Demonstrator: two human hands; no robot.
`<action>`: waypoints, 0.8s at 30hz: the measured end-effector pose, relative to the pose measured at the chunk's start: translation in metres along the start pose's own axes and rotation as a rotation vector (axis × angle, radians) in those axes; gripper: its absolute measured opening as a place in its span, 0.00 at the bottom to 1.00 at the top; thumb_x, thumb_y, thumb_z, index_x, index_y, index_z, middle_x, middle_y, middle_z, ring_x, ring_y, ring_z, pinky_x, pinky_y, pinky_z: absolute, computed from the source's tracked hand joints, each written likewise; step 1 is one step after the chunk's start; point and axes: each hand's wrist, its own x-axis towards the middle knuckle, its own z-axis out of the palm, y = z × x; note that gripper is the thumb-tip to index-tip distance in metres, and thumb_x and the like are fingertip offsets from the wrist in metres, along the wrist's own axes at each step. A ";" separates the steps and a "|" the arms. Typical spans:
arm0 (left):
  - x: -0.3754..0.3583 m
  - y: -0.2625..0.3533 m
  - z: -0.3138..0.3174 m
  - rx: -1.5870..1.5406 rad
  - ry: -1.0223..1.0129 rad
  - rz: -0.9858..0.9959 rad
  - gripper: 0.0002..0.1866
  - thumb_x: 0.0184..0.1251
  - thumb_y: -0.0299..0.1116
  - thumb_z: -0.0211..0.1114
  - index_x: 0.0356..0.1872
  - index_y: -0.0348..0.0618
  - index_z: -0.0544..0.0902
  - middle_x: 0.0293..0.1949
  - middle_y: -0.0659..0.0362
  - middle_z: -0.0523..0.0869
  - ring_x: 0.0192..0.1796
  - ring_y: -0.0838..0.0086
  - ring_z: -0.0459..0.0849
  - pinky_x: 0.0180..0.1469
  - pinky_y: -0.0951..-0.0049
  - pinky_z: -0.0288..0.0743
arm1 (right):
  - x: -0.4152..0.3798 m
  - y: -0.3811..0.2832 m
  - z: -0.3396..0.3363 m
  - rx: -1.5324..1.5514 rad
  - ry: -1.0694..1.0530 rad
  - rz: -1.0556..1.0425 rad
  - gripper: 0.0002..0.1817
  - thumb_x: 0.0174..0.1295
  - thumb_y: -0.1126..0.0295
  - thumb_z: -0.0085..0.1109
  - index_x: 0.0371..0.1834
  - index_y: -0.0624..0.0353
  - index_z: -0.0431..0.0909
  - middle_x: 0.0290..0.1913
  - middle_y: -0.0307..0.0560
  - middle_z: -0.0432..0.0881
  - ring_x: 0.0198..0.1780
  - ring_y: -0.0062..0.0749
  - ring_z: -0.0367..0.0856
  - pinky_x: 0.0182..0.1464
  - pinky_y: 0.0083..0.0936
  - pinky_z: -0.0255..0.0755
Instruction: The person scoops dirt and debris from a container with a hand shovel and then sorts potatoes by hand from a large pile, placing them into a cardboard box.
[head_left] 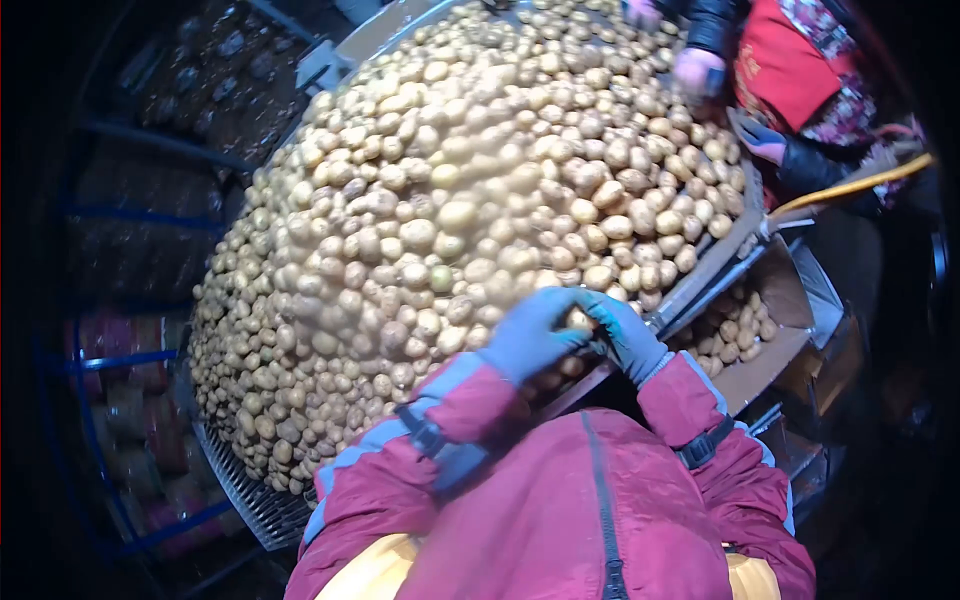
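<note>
In blue-grey gloves, both of my hands come together at the near edge of a large heap of potatoes. My left hand is closed, its fingers curled towards a potato that shows between the hands. From the other side my right hand closes around the same potato, its fingertips meeting those of the left. My palms and the undersides of the fingers are hidden.
A cardboard box with potatoes stands at right, beyond the table's metal edge. Another person's gloved hand reaches over the heap at upper right. A slatted metal grate is at lower left, with blue-framed racks beyond.
</note>
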 end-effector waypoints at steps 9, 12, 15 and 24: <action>0.002 -0.131 -0.155 0.970 0.541 0.003 0.26 0.59 0.35 0.73 0.59 0.39 0.83 0.56 0.44 0.86 0.56 0.49 0.84 0.62 0.55 0.77 | -0.068 -0.057 -0.014 0.112 -0.138 -0.177 0.33 0.65 0.73 0.65 0.74 0.67 0.68 0.68 0.57 0.77 0.69 0.47 0.79 0.75 0.40 0.72; 0.030 -0.093 -0.150 1.068 0.418 -0.249 0.21 0.51 0.37 0.70 0.50 0.47 0.86 0.50 0.46 0.86 0.52 0.46 0.83 0.55 0.49 0.77 | -0.078 -0.054 -0.033 0.112 -0.110 -0.232 0.32 0.69 0.70 0.65 0.75 0.67 0.67 0.67 0.55 0.79 0.67 0.48 0.81 0.71 0.39 0.76; 0.048 -0.146 -0.185 1.051 0.323 -0.254 0.28 0.54 0.47 0.75 0.57 0.49 0.87 0.51 0.45 0.86 0.57 0.50 0.83 0.63 0.56 0.78 | -0.100 -0.049 -0.060 0.267 0.023 -0.168 0.32 0.74 0.60 0.62 0.75 0.66 0.67 0.66 0.59 0.79 0.58 0.48 0.87 0.61 0.38 0.84; 0.035 -0.093 -0.186 1.045 0.153 -0.615 0.29 0.58 0.55 0.74 0.50 0.41 0.86 0.51 0.46 0.86 0.56 0.51 0.85 0.59 0.54 0.79 | -0.210 -0.024 -0.186 0.323 0.286 -0.254 0.23 0.76 0.58 0.59 0.65 0.62 0.73 0.45 0.60 0.87 0.39 0.44 0.92 0.39 0.36 0.87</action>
